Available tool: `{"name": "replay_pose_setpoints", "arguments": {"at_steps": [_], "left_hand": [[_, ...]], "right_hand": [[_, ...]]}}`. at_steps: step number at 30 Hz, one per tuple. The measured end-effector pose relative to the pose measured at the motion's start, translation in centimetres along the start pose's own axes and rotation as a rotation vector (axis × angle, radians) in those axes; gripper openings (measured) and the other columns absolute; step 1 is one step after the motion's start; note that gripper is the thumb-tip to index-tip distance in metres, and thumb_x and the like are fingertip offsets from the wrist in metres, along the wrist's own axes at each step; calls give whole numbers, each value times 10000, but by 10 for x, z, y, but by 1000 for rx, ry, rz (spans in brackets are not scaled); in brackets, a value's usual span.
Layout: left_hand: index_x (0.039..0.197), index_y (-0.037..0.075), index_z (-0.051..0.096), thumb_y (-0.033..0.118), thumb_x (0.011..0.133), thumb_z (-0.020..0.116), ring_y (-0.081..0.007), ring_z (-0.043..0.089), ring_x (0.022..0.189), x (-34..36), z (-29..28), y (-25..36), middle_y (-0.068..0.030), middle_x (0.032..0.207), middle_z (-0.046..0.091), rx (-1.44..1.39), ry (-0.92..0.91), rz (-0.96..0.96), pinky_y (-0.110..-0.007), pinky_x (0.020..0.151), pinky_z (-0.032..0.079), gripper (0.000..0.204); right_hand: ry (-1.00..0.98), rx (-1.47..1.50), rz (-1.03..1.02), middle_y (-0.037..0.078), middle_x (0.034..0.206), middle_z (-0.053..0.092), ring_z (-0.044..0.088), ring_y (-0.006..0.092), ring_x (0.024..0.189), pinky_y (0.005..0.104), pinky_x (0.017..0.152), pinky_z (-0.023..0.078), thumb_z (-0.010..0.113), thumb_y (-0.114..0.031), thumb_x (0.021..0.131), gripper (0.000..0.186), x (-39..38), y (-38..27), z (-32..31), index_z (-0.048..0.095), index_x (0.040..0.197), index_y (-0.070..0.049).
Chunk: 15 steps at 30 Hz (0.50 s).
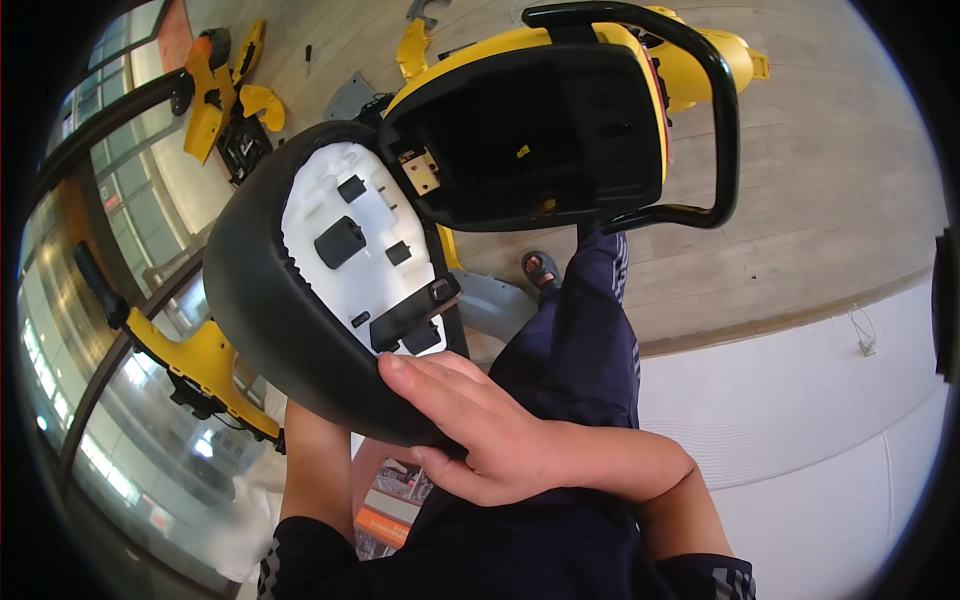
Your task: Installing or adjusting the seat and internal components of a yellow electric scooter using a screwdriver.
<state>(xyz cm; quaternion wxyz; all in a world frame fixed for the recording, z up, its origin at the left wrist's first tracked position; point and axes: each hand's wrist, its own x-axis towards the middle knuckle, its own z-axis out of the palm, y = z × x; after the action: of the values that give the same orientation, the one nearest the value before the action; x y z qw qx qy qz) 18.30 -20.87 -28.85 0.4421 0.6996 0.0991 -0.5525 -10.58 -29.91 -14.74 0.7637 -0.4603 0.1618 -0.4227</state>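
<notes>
Wooden floor below, yellow parts scattered beyond the hands; right hand (480, 420) wraps the near rim of the black seat (250, 300), upside down; left hand's hidden underneath, can't tell its grip; seat seems padded, bulky, fairly light; rim looks safest.

A pale wooden plank floor (820, 180) carries the parts. Near its far left lie yellow plastic body panels (225, 95) with a black part among them, and a grey flat plate (350, 97) lies just beside. A sandalled foot (541, 268) stands on the planks.
</notes>
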Motion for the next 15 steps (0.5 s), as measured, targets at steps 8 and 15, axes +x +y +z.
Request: {"name": "replay_pose_setpoints", "arguments": {"at_steps": [8,15], "left_hand": [[1266,74,446,389,924,410,-225,496,1130,0,16,7,-76,1244,508,42,-49,44,-363,942,402,466],[1271,75,440,391,924,410,-225,494,1133,-5,19,16,-76,1248,506,86,-59,79,-364,942,403,471]], "right_hand": [[26,-56,23,211,1335,355,440,351,1111,411,934,344,578,31,683,804,-2,-7,-13,183,1383,53],[26,-53,25,209,1346,348,443,348,1110,413,946,331,580,30,677,803,-4,-7,-14,191,1378,59]]}}
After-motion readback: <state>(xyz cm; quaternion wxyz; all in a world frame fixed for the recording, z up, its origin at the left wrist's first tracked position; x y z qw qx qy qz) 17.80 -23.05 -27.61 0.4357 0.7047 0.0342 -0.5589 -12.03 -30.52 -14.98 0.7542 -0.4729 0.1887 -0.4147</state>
